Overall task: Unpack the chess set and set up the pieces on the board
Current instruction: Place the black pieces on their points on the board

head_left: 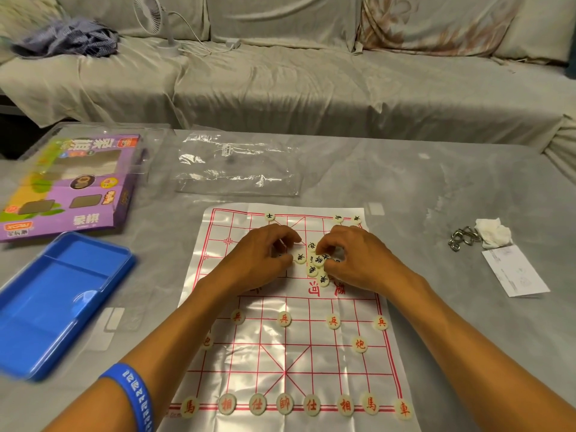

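A white plastic chess sheet with a red grid (343, 363) lies on the table. Red-lettered round pieces stand in the near rows, among them a back-row piece (284, 403) and a soldier (284, 319). Several black-lettered pieces form a loose pile (316, 265) in the far half; three black pieces, one of them (270, 217), sit on the far edge line. My left hand (265, 254) rests with curled fingers just left of the pile. My right hand (352, 257) is on the pile's right side, its fingertips pinching a black-lettered piece.
A blue plastic tray (62, 300) lies at the left. Behind it is the purple chess box (71, 188). A clear plastic bag (237, 166) lies beyond the board. At the right are metal rings (463, 238), a crumpled tissue (494, 233) and a paper slip (514, 272).
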The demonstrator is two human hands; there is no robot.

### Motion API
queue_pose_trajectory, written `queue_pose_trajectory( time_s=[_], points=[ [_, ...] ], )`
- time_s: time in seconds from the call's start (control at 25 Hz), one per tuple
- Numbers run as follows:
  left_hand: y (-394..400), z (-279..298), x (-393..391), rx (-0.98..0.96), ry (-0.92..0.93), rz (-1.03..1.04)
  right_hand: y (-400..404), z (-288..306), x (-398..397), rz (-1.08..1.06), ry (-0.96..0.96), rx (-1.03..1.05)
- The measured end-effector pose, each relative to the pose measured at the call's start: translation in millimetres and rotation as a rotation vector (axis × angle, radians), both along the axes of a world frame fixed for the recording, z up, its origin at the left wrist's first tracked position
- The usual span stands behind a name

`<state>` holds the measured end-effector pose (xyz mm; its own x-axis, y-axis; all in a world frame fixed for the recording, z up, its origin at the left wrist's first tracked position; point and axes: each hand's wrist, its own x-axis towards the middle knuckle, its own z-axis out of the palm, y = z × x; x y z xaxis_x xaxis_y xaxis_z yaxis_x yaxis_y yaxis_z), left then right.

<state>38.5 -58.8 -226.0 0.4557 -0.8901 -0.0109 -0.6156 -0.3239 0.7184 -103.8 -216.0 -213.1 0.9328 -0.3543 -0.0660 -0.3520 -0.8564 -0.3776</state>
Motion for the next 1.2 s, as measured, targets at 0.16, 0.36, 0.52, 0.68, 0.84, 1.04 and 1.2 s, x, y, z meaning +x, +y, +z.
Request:
queue_pose_trajectory(
  time_s=[0.16, 0.36, 0.52, 0.68, 0.84, 1.04, 1.2],
  points=[
    [1.4, -0.5, -0.5, -0.01, 0.011, 0.028, 0.2, 2.6, 2.9, -0.049, -0.004, -0.101],
    [-12.5, 2.3, 13.2, -0.147, -0.182, 0.411, -0.7, 8.5, -2.9, 0.061, 0.09, -0.026],
    [-18.0, -4.7, 30.6, -0.018, -0.152, 0.393, -0.1, 5.3, -3.2, 0.0, 0.04, -0.071],
    [-19.9, -7.8, 35.8, -0.021, -0.15, 0.361, -5.4, 9.4, 6.6, -0.124, -0.127, -0.059],
    [-22.1, -6.2, 40.6, -0.041, -0.157, 0.381, -1.9, 6.3, 44.1, -0.12, -0.18, -0.112],
    [-23.3, -7.3, 43.1, -0.039, -0.153, 0.372, -6.4, -6.5, 73.6, -0.152, -0.138, -0.127],
    [-24.2, -11.5, 47.3, -0.039, -0.152, 0.39, -10.3, -7.5, 78.2, -0.157, -0.115, -0.087]
  ],
)
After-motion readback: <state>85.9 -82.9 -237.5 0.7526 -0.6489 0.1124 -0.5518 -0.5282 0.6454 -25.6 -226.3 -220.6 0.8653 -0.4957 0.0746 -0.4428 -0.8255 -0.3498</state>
